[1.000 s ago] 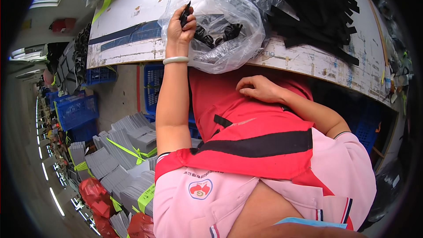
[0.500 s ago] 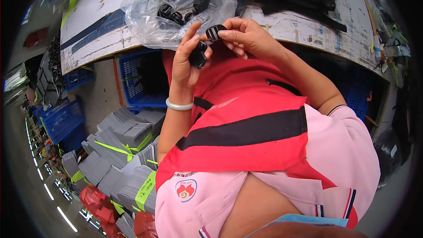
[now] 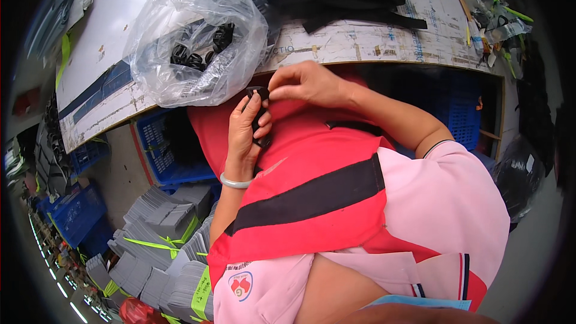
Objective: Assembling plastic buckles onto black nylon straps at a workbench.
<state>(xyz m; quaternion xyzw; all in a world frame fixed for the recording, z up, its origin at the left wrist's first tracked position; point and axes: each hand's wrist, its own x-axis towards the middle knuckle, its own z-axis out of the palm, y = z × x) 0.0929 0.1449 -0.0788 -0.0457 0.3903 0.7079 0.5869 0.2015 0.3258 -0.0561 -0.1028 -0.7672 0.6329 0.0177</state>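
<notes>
My left hand (image 3: pixel 243 135) is closed around a folded black strap (image 3: pixel 259 121), held upright above the red apron (image 3: pixel 288 138). At the strap's top, by my left thumb, sits a small black slider buckle (image 3: pixel 257 91), seen nearly edge-on. My right hand (image 3: pixel 309 84) is closed in a pinch right beside that buckle; what lies between its fingertips is too small to make out. Just beyond my hands, a clear plastic bag (image 3: pixel 153 63) lies open at the table's edge, with several black buckles (image 3: pixel 195 61) inside.
Black strips (image 3: pixel 360 0) are piled on the worn white table (image 3: pixel 336 45). Below it stand blue crates (image 3: pixel 174 171). Bundled grey sheets (image 3: pixel 150 222) tied with green ribbon fill the lower left. A black bag (image 3: pixel 519 177) sits at the right.
The slider buckle has gone from my right fingers to the top of the strap in my left hand. Both hands sit lower in the picture; the view has shifted, so the table appears further left.
</notes>
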